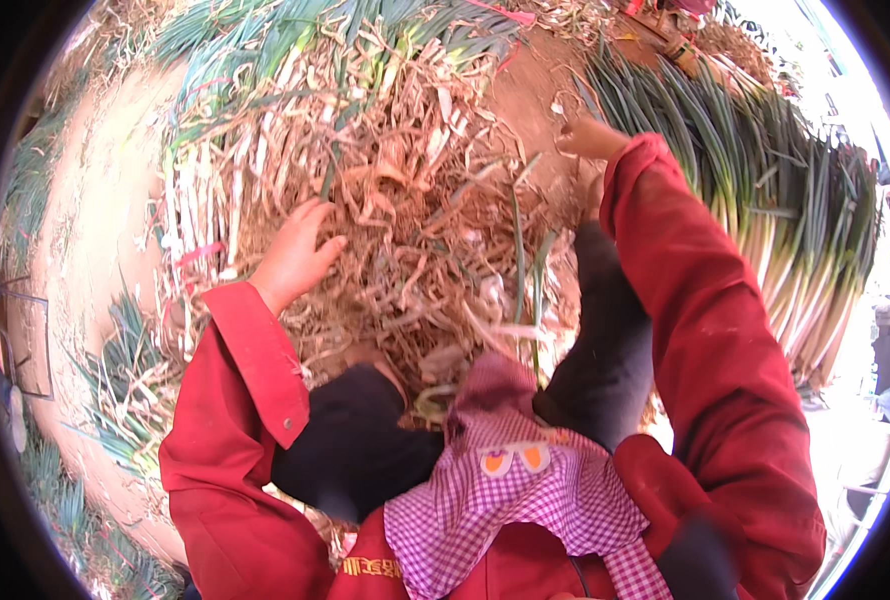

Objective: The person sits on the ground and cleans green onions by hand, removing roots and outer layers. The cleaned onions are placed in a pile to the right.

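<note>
My left hand (298, 255) is spread over the left side of a heap of dry leaf scraps (407, 217), fingers apart and holding nothing. My right hand (586, 140) reaches out on the right, over bare earth beside the green leaves of a large row of long green onions (722, 150). Its fingers are curled, and whether something thin is between them cannot be told. White stalks of more green onions (212, 195) lie left of the heap, with a pink tie (201, 253) among them. A few loose green leaves (520, 247) rest on the heap's right part.
Green onion leaves (265, 34) spread along the top. A smaller onion pile (133, 375) lies at lower left, beside a bare dirt strip (84, 240). A thin metal frame (47, 345) stands at the far left. My knees, in dark trousers (602, 322), flank the heap.
</note>
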Demonstrator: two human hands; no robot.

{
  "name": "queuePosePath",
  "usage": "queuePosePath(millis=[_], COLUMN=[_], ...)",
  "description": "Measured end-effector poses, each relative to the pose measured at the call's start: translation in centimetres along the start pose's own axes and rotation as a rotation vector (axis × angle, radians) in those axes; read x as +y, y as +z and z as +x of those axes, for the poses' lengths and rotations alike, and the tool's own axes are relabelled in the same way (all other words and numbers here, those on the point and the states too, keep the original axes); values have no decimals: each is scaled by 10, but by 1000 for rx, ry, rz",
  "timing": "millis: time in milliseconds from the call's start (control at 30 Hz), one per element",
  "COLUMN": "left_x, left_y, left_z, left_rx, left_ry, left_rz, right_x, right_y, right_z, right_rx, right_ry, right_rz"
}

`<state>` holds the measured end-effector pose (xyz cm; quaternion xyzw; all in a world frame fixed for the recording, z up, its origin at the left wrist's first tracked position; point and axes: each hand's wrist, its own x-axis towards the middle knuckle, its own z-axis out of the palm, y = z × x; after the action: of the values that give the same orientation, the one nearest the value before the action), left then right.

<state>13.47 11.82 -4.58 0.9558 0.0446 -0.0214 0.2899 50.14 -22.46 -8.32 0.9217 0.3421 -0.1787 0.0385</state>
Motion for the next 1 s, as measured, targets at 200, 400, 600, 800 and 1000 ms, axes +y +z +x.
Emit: queuePosePath(millis=[200, 400, 600, 800, 1000], left_x=[-87, -126, -75, 16, 19], left_y=[16, 46, 118, 205, 218], left_z=[155, 228, 125, -34, -75], left_rx=[117, 267, 182, -805, -887], left_ry=[-299, -372, -149, 70, -194], left_rz=[435, 403, 562, -58, -20], right_x=[-26, -152, -246, -212, -86], right_y=[62, 44, 147, 219, 238], right_z=[115, 210, 95, -107, -119], right_rx=[418, 241, 663, -414, -10], right_ry=[-285, -12, -399, -676, -714], right_rz=[366, 432, 579, 354, 880])
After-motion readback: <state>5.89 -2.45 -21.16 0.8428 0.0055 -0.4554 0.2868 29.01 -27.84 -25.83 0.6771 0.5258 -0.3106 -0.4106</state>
